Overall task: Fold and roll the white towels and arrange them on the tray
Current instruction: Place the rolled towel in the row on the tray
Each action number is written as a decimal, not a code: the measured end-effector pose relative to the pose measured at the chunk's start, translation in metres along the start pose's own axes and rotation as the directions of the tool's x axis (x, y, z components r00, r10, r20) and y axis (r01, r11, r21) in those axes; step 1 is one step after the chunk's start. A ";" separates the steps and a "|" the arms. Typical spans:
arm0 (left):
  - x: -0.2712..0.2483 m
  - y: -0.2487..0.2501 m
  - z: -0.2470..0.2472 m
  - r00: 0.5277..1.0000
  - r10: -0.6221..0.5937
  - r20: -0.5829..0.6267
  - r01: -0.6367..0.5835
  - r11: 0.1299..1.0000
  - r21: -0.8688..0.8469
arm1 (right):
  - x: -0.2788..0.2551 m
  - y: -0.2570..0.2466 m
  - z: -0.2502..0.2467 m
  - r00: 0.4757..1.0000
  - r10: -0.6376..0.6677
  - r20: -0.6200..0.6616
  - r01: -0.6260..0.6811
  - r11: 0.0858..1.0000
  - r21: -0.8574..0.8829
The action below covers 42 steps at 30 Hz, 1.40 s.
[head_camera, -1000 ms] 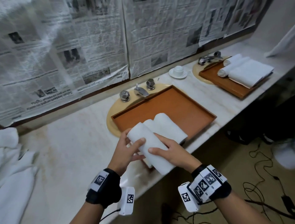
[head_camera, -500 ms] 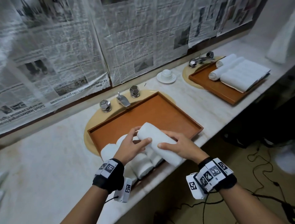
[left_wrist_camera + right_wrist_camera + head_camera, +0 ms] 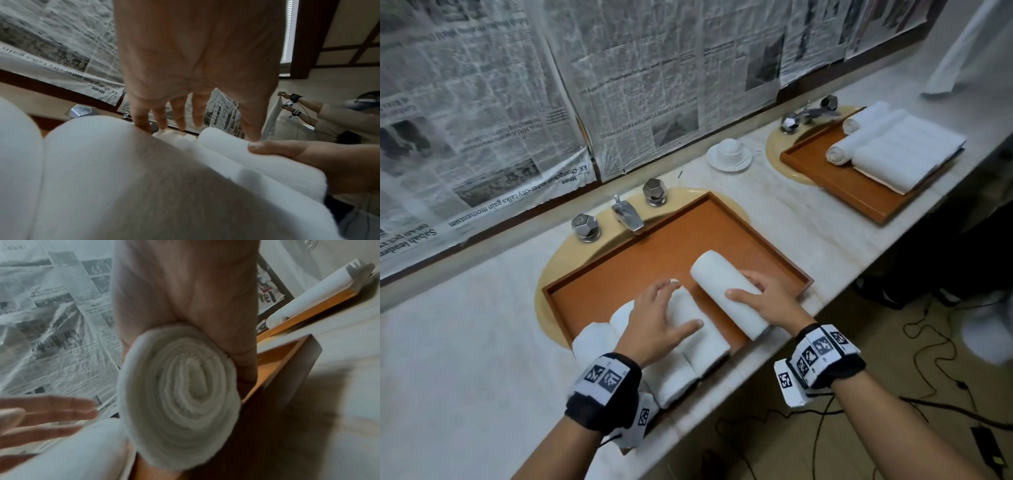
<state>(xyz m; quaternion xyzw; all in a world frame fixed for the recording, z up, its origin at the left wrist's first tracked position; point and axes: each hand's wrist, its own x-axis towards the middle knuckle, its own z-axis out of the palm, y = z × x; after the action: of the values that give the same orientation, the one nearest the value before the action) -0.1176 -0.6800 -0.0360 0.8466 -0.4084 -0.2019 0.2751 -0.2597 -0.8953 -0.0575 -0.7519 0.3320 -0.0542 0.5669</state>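
A brown wooden tray (image 3: 726, 219) lies over the sink on the marble counter. My right hand (image 3: 760, 301) grips a rolled white towel (image 3: 722, 284) over the tray's right part; its spiral end (image 3: 179, 402) faces the right wrist camera. My left hand (image 3: 661, 315) is open, fingers straight, resting on the rolled towels (image 3: 695, 339) that lie side by side at the tray's front left. In the left wrist view the straight fingers (image 3: 141, 116) reach over those rolls (image 3: 102, 162) and the right hand's thumb (image 3: 267, 147) presses on the held roll (image 3: 226, 142).
A faucet (image 3: 626, 216) with two faceted knobs stands behind the tray. A cup on a saucer (image 3: 729, 154) sits further right. A second tray (image 3: 859, 195) with folded and rolled towels lies at the far right. Newspaper covers the wall. Cables lie on the floor.
The held roll has moved from the counter's front edge over the tray, to the right of the other rolls. My left hand let go of it and now rests flat on the placed rolls.
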 end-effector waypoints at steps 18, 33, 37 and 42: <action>-0.003 -0.005 0.014 0.987 -0.112 0.112 0.089 0.977 0.195 | 0.003 -0.003 0.025 0.988 0.060 0.140 -0.023 0.967 -0.254; -0.015 -0.010 0.000 0.995 -0.098 -0.009 0.098 0.995 0.020 | -0.027 -0.026 0.037 0.999 -0.022 0.025 0.032 0.859 -0.511; -0.029 -0.012 -0.009 0.994 -0.104 -0.040 0.105 0.994 0.008 | -0.034 -0.032 0.035 0.993 -0.116 0.026 0.110 0.810 -0.577; -0.053 -0.022 -0.026 0.988 -0.115 -0.101 0.117 0.993 0.014 | -0.045 -0.046 0.045 0.967 -0.249 0.050 0.225 0.751 -0.621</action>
<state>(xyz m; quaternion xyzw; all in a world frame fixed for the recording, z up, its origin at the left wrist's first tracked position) -0.1214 -0.6181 -0.0238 0.8807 -0.3462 -0.1707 0.2745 -0.2537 -0.8267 -0.0191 -0.9313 0.2434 -0.0266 0.2697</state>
